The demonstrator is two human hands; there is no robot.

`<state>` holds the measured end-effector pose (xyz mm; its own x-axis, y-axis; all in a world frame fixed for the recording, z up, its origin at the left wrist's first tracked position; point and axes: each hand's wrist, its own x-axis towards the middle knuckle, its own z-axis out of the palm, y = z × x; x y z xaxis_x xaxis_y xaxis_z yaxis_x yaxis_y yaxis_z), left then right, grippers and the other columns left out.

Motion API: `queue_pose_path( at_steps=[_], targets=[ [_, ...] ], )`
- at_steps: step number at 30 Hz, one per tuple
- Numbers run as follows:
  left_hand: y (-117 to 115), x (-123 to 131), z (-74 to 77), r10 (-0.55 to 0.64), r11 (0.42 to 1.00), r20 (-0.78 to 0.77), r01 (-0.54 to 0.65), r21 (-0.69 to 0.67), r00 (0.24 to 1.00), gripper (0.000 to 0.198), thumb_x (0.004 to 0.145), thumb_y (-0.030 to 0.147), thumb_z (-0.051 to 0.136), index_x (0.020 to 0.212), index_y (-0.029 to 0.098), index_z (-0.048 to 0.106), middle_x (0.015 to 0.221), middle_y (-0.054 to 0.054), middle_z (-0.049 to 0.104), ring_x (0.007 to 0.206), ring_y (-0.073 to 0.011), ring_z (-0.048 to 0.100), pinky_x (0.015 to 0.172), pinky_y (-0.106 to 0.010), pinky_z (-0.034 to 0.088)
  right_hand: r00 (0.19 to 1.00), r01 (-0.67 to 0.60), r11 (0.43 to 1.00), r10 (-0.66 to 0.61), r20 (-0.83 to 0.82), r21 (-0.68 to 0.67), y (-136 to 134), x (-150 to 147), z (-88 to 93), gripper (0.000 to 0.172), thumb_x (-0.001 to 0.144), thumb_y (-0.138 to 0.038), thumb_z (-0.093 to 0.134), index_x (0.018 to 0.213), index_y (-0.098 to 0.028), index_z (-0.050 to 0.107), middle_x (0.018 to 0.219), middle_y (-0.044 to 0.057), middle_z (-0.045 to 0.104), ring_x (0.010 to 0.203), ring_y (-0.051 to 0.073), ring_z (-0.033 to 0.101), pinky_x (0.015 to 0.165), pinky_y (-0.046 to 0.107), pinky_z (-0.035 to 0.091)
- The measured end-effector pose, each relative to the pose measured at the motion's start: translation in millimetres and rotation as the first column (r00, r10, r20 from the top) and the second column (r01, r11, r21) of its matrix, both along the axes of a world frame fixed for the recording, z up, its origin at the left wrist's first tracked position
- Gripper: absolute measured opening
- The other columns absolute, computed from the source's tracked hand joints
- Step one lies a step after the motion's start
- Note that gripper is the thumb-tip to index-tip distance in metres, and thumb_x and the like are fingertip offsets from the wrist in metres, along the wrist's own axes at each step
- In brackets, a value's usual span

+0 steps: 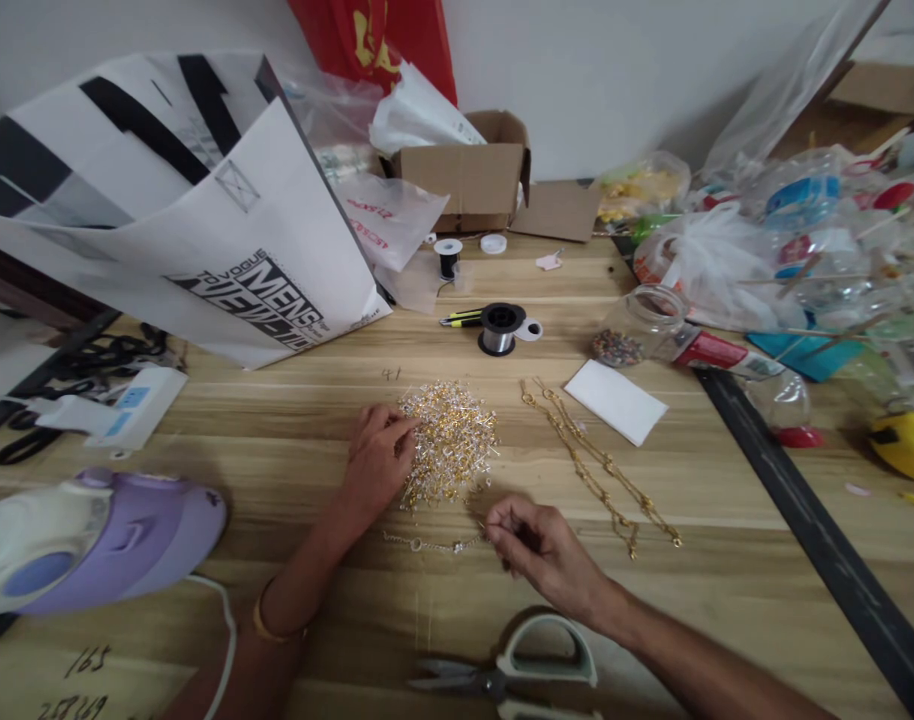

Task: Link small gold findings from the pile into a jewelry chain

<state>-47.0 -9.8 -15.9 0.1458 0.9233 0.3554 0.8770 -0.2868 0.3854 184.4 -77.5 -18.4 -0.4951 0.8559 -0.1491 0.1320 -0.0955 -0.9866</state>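
A heap of small gold and clear beads on pins lies mid-table. At its left edge my left hand rests with the index finger reaching onto the beads; no held piece shows. Below the heap, a thin chain with a ring and a small sparkling piece lies across the wood. Its right end runs to the pinched fingertips of my right hand, which are closed on it. Two gold chains stretch out diagonally right of the heap. Scissors with pale handles lie nearest me.
A wire spool, a folded white paper and a jar of beads sit beyond the heap. A purple-and-white appliance and a large paper bag stand left. Plastic bags crowd the right; a cardboard box is behind.
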Motion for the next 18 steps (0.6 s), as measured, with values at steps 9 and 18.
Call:
queue_pose_path(
  at_steps=[9,18],
  targets=[
    [0.1,-0.9,1.8,0.011,0.999,-0.066,-0.009,0.032,0.998,0.024,0.080,0.010,0.051,0.090,0.019,0.071,0.086,-0.006,0.058,0.088,-0.0207,0.050,0.083,-0.036,0.045,1.000,-0.006,1.000,0.006,0.006,0.015,-0.2,0.4,-0.2,0.030,0.091,-0.043,0.048,0.078,-0.016,0.051,0.059,-0.004,0.042,0.052,0.008,0.041,0.048,0.020,0.035],
    [6.4,-0.6,-1.8,0.004,1.000,-0.104,-0.002,0.025,0.995,0.021,0.084,0.019,0.051,0.093,0.020,0.070,0.085,-0.006,0.057,0.089,-0.0212,0.048,0.083,-0.036,0.043,1.000,-0.009,1.000,0.009,0.002,0.011,-0.5,1.2,-5.1,0.031,0.091,-0.044,0.047,0.079,-0.016,0.052,0.059,-0.004,0.042,0.052,0.008,0.041,0.047,0.019,0.035]
  ],
)
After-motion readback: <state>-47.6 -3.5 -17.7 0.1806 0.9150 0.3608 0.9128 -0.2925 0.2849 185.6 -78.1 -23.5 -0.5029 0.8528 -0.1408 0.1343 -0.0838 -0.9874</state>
